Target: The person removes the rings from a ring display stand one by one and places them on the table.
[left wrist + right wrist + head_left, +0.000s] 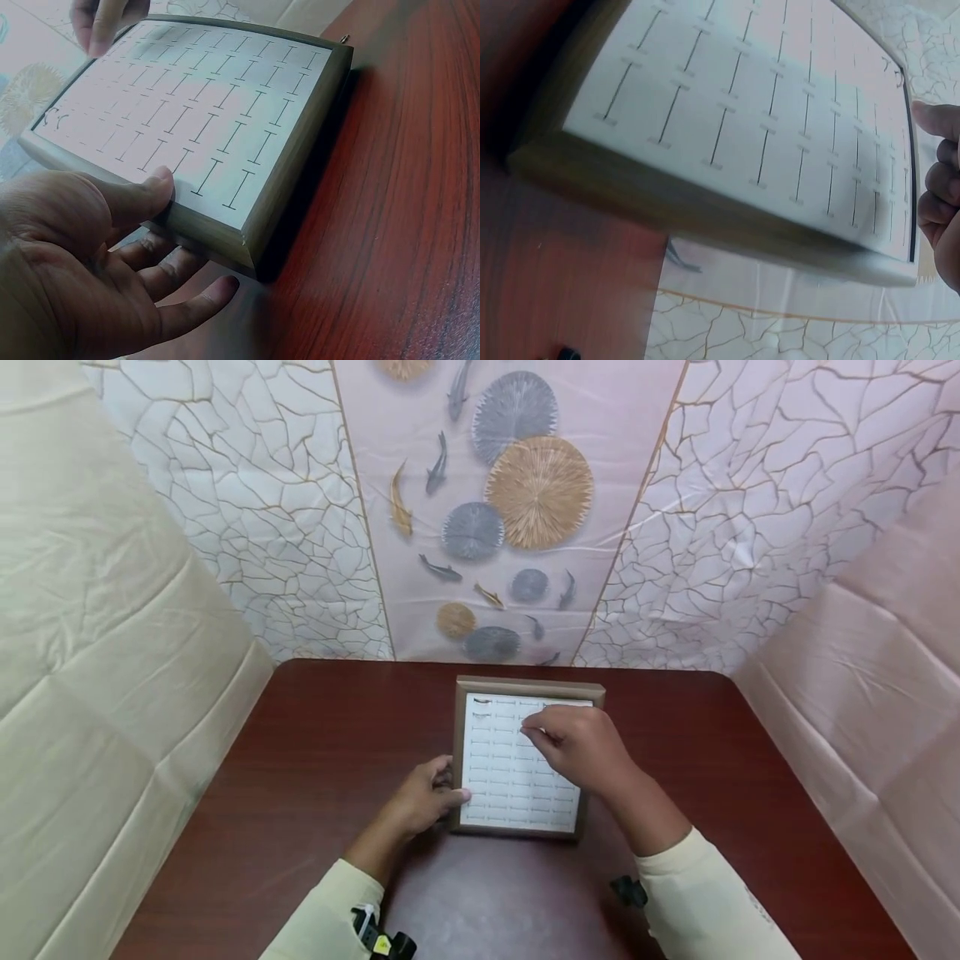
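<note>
A shallow ring display tray [531, 686] with a wooden frame and a white slotted insert stands on the table. Two small, thin ring-like pieces [482, 716] sit in the top slots of its left column. My left hand [422, 797] grips the tray's left side: in the left wrist view the thumb [154, 191] lies over the frame onto the insert, fingers beneath the edge. Above the upper right part of the insert, my right hand [573, 743] has thumb and forefinger pinched together, the other fingers curled. I cannot tell whether something tiny is between those fingertips.
The dark red wooden table [337, 727] extends around the tray. A patterned curtain [525, 602] hangs behind its far edge, with pale padded fabric [112, 693] on both sides. A small metal clasp [345, 39] sticks out from the tray's side. Black wrist-camera mounts [382, 939] sit at the sleeves.
</note>
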A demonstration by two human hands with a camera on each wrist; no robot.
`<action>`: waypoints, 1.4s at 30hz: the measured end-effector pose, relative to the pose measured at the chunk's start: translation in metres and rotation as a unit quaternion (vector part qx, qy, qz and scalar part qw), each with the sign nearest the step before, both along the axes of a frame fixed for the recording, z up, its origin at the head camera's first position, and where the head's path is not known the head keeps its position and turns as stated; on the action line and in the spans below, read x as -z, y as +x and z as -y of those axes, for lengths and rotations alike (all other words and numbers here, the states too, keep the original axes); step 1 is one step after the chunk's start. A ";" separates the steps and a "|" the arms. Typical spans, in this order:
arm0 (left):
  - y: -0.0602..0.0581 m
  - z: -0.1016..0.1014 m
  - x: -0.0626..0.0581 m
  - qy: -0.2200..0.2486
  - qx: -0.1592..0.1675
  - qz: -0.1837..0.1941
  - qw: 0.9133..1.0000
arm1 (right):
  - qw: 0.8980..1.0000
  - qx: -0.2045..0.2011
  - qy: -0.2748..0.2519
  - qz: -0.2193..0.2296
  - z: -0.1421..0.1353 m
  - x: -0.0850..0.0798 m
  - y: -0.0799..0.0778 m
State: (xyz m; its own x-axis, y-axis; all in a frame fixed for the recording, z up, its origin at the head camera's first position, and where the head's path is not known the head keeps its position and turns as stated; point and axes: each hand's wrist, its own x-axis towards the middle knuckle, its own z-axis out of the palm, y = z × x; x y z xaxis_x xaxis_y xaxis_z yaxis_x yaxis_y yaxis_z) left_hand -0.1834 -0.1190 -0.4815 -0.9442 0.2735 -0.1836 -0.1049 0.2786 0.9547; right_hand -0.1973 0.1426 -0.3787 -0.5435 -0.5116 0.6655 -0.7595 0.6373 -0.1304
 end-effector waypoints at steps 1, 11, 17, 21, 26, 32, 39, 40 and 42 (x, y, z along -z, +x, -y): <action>0.000 0.000 0.000 0.002 0.002 -0.002 1.000 | 1.000 0.000 -0.001 0.002 0.002 -0.001 0.000; 0.001 0.000 0.001 0.006 0.003 -0.011 1.000 | 1.000 -0.006 -0.001 -0.002 0.016 -0.004 -0.007; 0.002 -0.002 0.002 0.013 0.008 -0.007 1.000 | 1.000 -0.006 -0.005 -0.011 0.024 -0.006 -0.011; 0.003 -0.002 0.002 0.018 0.003 -0.012 1.000 | 1.000 0.012 0.007 -0.001 0.032 -0.008 -0.012; 0.003 0.000 0.002 0.013 0.002 -0.026 1.000 | 1.000 0.027 0.012 0.004 0.042 -0.008 -0.015; 0.001 -0.001 0.002 0.011 0.005 -0.018 1.000 | 0.999 0.041 0.018 -0.008 0.049 -0.007 -0.019; 0.002 -0.001 0.001 0.008 0.002 -0.029 1.000 | 0.998 0.054 0.031 -0.014 0.057 -0.006 -0.021; 0.002 -0.001 0.001 0.010 0.000 -0.027 1.000 | 0.998 0.058 0.033 -0.015 0.058 -0.006 -0.021; 0.002 -0.001 0.001 0.011 -0.001 -0.028 1.000 | 0.997 0.064 0.038 -0.016 0.059 -0.006 -0.022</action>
State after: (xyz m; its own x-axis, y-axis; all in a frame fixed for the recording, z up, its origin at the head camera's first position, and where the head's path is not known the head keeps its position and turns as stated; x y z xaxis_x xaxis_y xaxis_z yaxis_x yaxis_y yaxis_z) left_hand -0.1810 -0.1184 -0.4825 -0.9534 0.2745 -0.1253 -0.0525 0.2580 0.9647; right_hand -0.2189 0.0833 -0.3724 -0.5873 -0.4889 0.6450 -0.6743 0.7364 -0.0558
